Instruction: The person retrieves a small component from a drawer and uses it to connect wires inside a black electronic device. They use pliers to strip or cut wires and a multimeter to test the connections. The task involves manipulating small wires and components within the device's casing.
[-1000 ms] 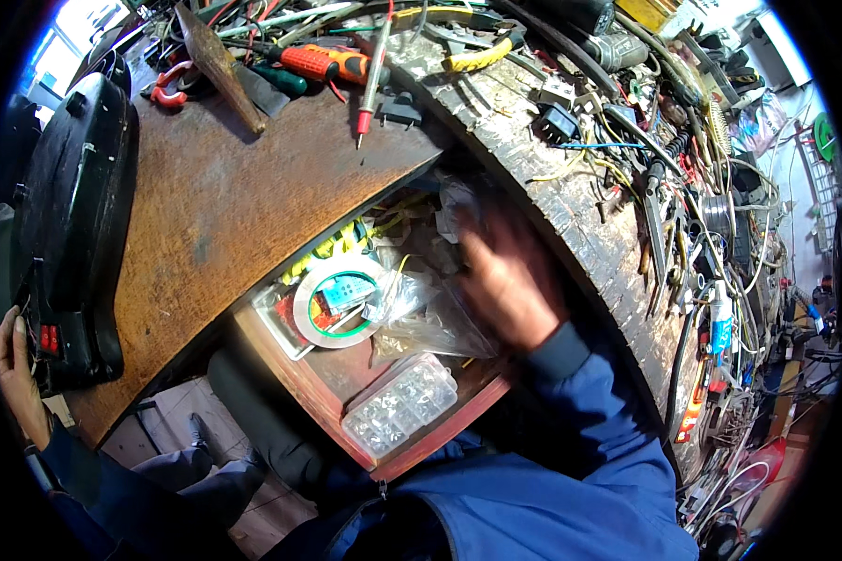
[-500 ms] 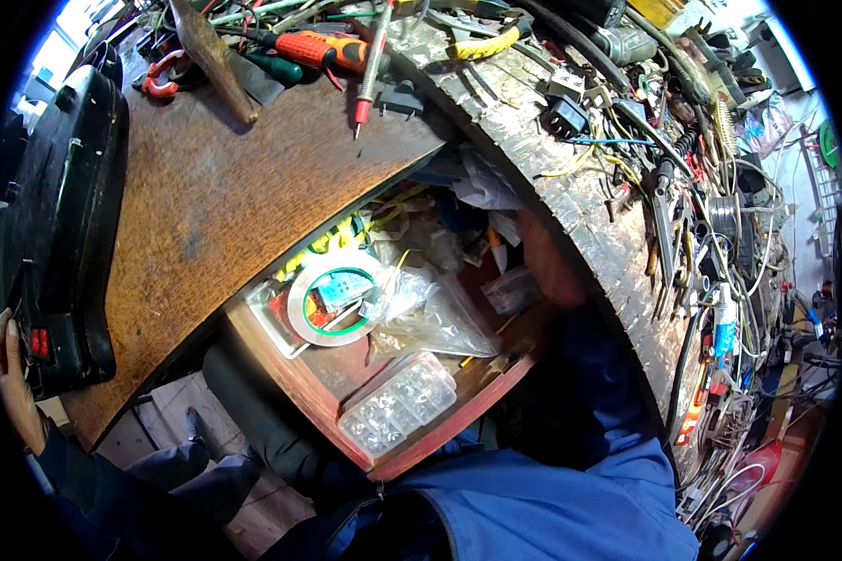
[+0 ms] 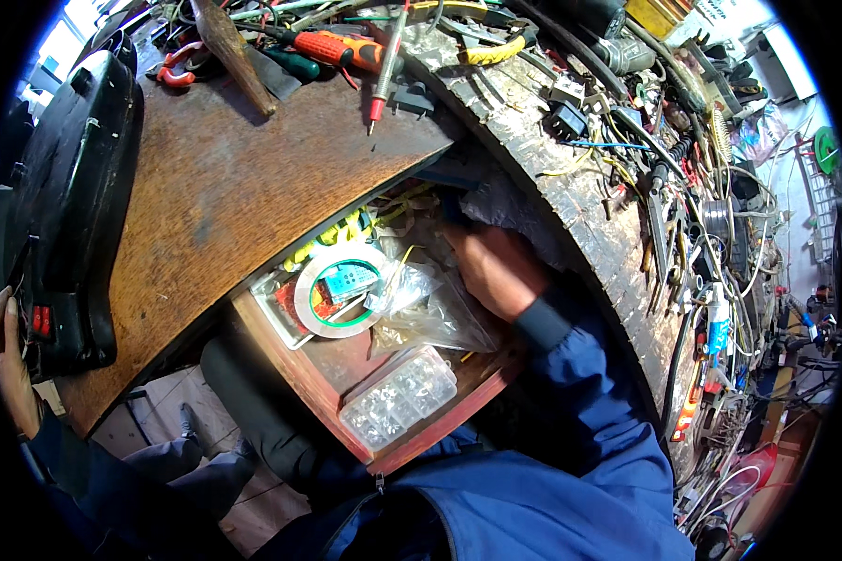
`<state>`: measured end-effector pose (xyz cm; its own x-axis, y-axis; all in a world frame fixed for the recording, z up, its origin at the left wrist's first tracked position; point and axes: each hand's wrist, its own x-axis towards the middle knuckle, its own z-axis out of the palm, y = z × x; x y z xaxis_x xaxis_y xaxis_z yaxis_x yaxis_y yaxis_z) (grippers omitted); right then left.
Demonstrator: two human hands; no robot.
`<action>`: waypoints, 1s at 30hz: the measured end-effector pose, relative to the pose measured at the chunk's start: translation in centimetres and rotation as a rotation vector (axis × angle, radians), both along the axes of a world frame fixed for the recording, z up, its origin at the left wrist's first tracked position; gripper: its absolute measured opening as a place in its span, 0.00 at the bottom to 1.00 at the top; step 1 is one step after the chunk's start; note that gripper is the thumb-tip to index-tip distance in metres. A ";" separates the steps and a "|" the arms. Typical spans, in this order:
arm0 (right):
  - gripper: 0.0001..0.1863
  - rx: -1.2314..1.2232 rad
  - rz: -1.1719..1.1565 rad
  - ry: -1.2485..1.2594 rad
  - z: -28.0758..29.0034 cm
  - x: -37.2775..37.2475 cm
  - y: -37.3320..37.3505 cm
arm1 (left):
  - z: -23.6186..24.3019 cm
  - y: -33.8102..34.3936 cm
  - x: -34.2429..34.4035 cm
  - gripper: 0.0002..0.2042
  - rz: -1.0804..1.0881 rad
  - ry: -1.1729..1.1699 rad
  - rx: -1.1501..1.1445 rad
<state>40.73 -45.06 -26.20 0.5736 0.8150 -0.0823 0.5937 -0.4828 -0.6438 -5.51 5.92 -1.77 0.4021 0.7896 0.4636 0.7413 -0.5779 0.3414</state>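
My right hand [image 3: 496, 271] reaches into the back right of an open wooden drawer [image 3: 440, 425]; its fingers are hidden among the contents. Near that hand lie clear plastic bags [image 3: 435, 318]. A roll of tape [image 3: 304, 304] with a green inner ring sits further left. Close to the drawer's front lies a clear compartment box [image 3: 398, 397] of small parts. My left hand [image 3: 11, 365] is at the far left, its fingers stretched along the side of a black plastic case [image 3: 75, 206] beside a red switch [image 3: 41, 322].
The brown tabletop [image 3: 196, 206] carries an orange-handled screwdriver [image 3: 320, 47], a red-tipped test probe [image 3: 376, 107] and a wooden handle [image 3: 234, 56]. Tools, adapters and tangled cables [image 3: 711, 234] cover the worn bench edge on the right. A person's trouser legs [image 3: 201, 477] show below.
My right hand has moved left and further into the drawer, and its forearm now shows clearly. My left hand stays at the black case. The whole view has shifted slightly.
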 end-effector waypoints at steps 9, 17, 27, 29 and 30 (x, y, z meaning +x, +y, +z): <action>0.12 -0.250 0.061 -0.184 6.0 0.5 3.6 | -0.1 -1.5 1.3 0.18 -0.018 -0.068 0.006; 0.14 0.202 -0.027 -0.129 8.2 0.0 0.1 | -0.2 -2.3 2.9 0.16 -0.033 -0.193 -0.081; 0.16 0.599 -0.288 0.890 10.2 -2.2 -0.7 | 0.5 -3.4 4.6 0.16 -0.147 -0.288 -0.192; 0.15 0.643 -0.245 0.995 10.4 -2.7 0.0 | 1.3 -3.8 4.2 0.18 -0.140 -0.237 -0.262; 0.16 0.741 -0.238 1.058 10.8 -3.5 0.7 | 1.3 -3.8 3.9 0.17 -0.173 -0.265 -0.280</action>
<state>37.27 -44.39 -15.37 0.6430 0.7495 -0.1577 -0.4087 0.1617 -0.8982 -1.60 2.11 -0.49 0.4357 0.8309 0.3460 0.5064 -0.5441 0.6690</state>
